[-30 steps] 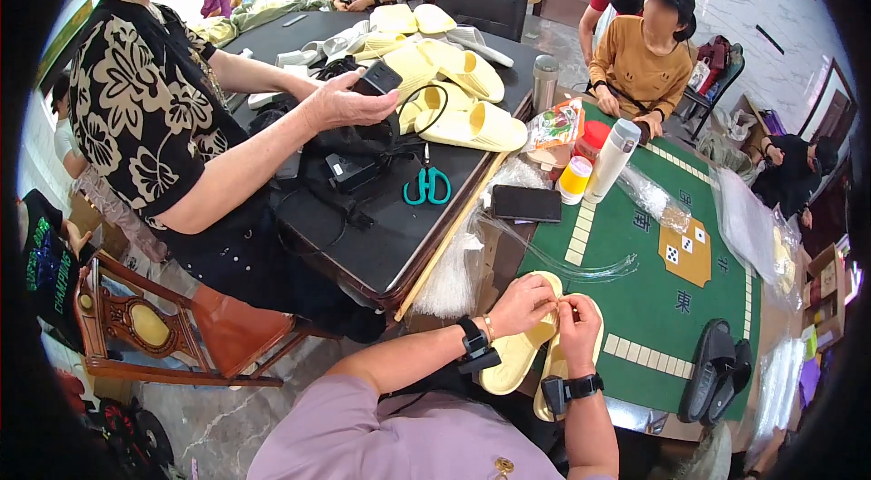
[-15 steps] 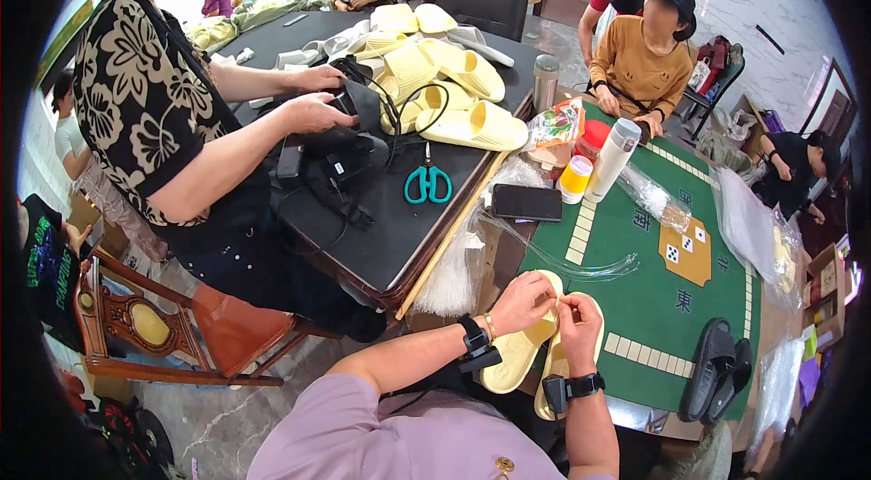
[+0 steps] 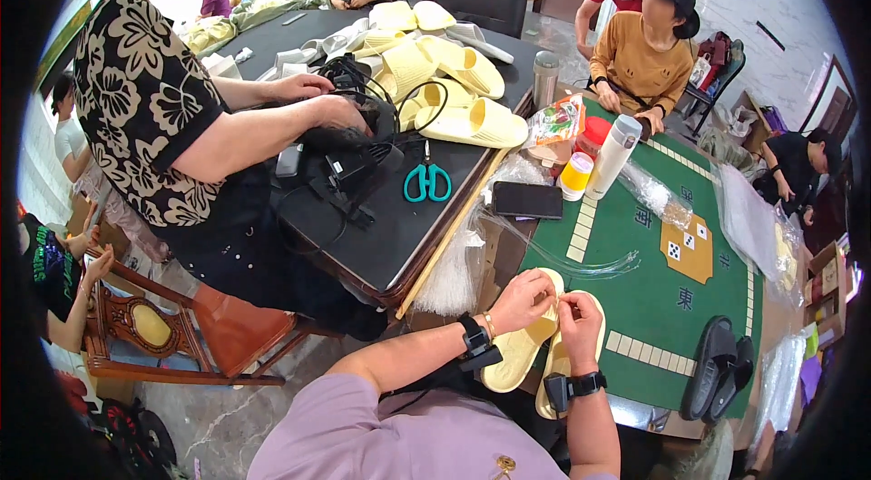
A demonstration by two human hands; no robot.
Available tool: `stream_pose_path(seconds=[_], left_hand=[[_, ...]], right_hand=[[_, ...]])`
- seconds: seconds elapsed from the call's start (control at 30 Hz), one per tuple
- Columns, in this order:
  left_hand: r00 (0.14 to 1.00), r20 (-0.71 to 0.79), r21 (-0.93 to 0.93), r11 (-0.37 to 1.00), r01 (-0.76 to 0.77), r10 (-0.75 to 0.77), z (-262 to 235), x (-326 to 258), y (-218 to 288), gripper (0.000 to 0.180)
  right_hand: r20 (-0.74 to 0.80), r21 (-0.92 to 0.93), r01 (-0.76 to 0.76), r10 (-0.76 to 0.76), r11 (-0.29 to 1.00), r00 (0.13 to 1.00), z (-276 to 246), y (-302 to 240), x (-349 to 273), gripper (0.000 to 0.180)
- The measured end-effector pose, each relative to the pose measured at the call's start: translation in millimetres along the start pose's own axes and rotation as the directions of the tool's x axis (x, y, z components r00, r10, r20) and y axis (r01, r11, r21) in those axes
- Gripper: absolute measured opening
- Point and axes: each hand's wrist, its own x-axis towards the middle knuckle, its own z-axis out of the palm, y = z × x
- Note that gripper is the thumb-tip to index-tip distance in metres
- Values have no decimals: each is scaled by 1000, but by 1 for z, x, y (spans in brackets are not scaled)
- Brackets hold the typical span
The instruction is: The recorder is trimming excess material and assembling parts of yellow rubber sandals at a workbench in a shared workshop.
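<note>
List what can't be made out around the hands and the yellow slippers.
- Head view: what the left hand and right hand pinch, too small.
- Yellow slippers: toe ends hidden by both hands.
- Black slippers: far sides blurred near the rim.

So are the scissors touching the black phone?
Apart. The head view shows bare dark tabletop between the teal scissors and the phone, which lies further right by the table's edge.

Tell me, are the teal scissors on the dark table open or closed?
Closed. The teal scissors lie flat on the dark table, the two handle loops side by side and the blades together, pointing away.
</note>
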Motion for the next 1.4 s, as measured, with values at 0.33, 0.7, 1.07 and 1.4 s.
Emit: stream_pose_path(seconds=[0.33,0.7,1.07,1.4], left_hand=[[999,22,-6,1000,-24,24,0,2,0,7],[1000,26,-1,1000,-14,14,0,2,2,8],[1000,26,-7,1000,-2,2,0,3,5,8],[1000,21,-7,1000,-9,9,0,2,1,8]], right_hand=[[10,-4,3,-3,1000,1000,-1,3,1,5],[23,-25,31,-30,999,999,-1,-1,1,6],[-37,100,-72,76,992,996,1,7,-1,4],[-25,80,-10,12,997,1000,1,5,-1,5]])
